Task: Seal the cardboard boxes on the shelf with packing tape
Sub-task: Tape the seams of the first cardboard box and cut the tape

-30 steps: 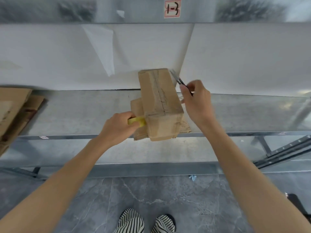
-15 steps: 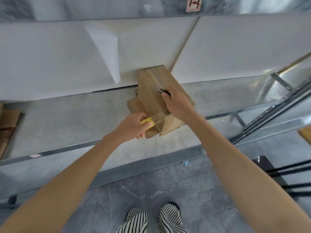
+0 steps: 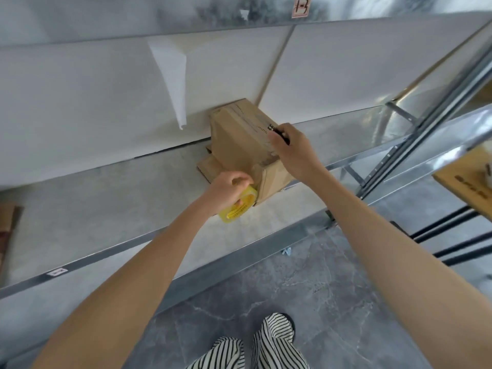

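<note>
A brown cardboard box (image 3: 237, 139) stands on flattened cardboard (image 3: 210, 169) on the grey metal shelf (image 3: 133, 198), against the white back wall. Clear tape runs along its top and down the near face. My left hand (image 3: 229, 187) grips a yellow roll of packing tape (image 3: 239, 206) at the box's lower front corner, with the tape stretched up to the box. My right hand (image 3: 290, 150) rests on the box's top right edge and holds a small dark tool (image 3: 277, 131), likely scissors; most of it is hidden by my fingers.
More flattened cardboard (image 3: 8, 230) lies at the shelf's far left. A steel upright and diagonal braces (image 3: 426, 121) stand to the right. A wooden board with an object (image 3: 466, 182) sits at the right edge. My striped shoes (image 3: 250, 344) are on the tiled floor.
My right hand came from behind the box onto its top right edge with the tool. My left hand pulled the tape roll down off the front corner. The view swung left.
</note>
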Motion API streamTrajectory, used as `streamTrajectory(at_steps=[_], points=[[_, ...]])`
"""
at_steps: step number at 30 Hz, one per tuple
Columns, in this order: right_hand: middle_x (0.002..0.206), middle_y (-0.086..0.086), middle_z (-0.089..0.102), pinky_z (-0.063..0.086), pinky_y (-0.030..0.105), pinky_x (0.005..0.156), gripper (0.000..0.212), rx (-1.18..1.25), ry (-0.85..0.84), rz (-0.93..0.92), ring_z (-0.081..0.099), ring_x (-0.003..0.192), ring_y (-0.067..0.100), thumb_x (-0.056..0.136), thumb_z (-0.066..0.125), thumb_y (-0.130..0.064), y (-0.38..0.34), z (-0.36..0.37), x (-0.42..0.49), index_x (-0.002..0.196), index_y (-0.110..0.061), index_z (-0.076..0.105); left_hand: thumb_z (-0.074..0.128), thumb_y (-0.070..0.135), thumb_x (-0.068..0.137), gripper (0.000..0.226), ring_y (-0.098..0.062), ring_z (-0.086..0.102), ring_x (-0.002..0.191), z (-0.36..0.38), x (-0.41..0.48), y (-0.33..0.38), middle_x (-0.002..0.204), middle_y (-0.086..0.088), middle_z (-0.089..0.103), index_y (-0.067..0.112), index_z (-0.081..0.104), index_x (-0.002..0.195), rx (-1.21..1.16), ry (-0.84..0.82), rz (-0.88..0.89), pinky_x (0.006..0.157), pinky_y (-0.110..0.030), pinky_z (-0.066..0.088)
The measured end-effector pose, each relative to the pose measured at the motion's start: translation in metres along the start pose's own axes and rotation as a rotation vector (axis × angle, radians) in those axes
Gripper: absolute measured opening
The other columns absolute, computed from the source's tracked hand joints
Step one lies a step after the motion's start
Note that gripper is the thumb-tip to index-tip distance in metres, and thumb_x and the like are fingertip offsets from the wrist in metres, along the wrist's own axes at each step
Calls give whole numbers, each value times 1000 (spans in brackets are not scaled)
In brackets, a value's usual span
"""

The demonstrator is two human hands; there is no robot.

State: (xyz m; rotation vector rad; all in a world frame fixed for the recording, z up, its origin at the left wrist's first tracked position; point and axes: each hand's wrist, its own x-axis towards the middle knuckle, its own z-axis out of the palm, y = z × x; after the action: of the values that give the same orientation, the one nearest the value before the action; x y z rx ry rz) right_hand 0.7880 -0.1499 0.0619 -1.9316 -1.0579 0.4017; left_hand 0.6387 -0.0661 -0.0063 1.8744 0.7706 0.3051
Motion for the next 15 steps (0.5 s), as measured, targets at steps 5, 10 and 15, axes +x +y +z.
streamTrajectory(at_steps=[5, 10, 15], points=[[62, -8, 43, 30, 12, 43, 23, -5, 39, 39, 38, 43, -5, 97, 46, -31, 19, 10, -53, 75, -25, 46, 52, 14, 91, 22, -4, 54, 44, 0, 1, -1, 61, 8, 59, 25, 67, 79, -140, -1, -74, 47, -16, 47], [59, -7, 42, 28, 21, 48, 32, -25, 0, 203, 36, 50, 6, 97, 45, -40, 46, 35, -95, 77, -16, 50, 48, 5, 93, 25, -12, 50, 51, 1, 1, -3, 66, -4, 53, 19, 61, 76, -130, -9, -30, 46, -16, 45], [64, -2, 46, 29, 27, 49, 41, -90, -73, 335, 40, 55, 12, 99, 38, -41, 52, 46, -96, 95, -5, 57, 50, 5, 92, 24, -11, 50, 54, 2, 1, -6, 67, -2, 54, 19, 59, 74, -150, -4, -14, 43, -13, 43]])
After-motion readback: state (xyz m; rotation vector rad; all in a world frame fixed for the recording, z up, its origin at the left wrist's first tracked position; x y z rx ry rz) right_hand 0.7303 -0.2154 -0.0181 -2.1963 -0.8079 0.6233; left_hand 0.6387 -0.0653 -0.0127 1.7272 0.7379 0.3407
